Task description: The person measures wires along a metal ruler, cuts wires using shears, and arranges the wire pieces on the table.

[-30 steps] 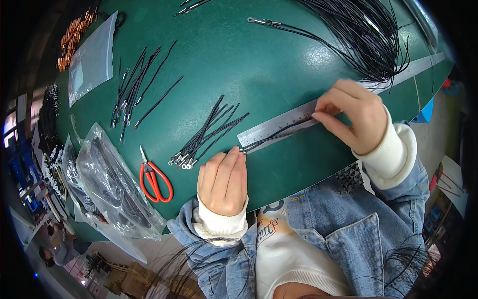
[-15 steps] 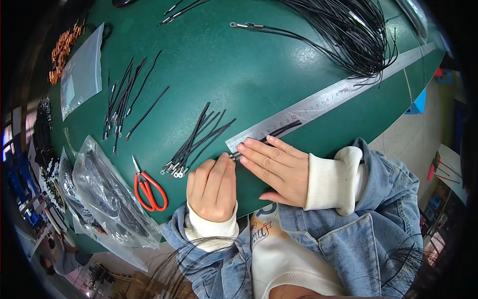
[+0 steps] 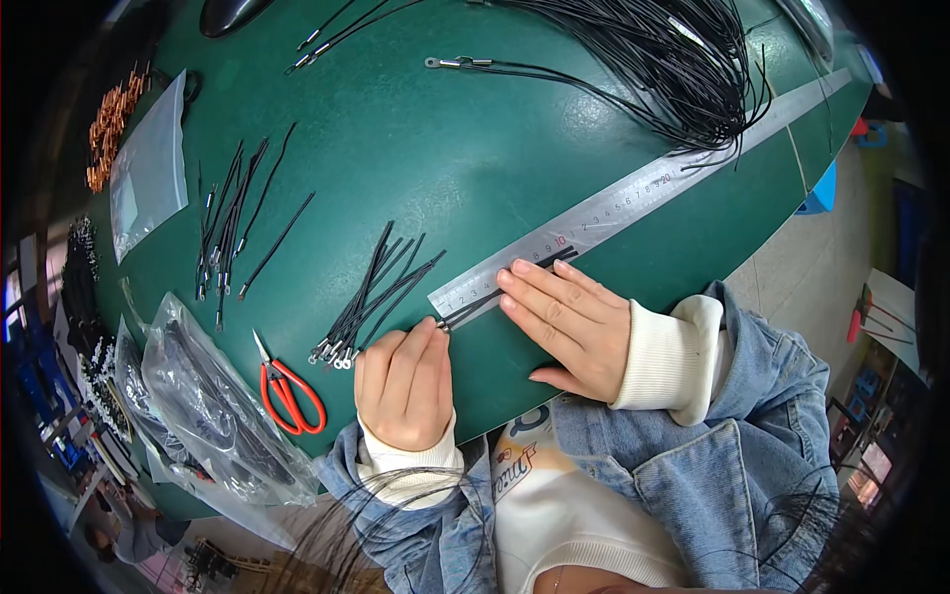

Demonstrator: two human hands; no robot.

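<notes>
Left hand [image 3: 404, 388], fingertips closed on the near end of the black wires [image 3: 470, 311]; right hand [image 3: 572, 332], open and flat, laid over their middle. The wires lie along a steel ruler [image 3: 633, 203] running beyond the right hand. Surface: glossy green tabletop [image 3: 515, 188], its edge curved by the lens. Left of the left hand: red-handled cutters [image 3: 281, 368], then clear bags [image 3: 213, 386]. Room: pale floor [image 3: 767, 292] and blue object [image 3: 819, 190] right of the right hand.
</notes>
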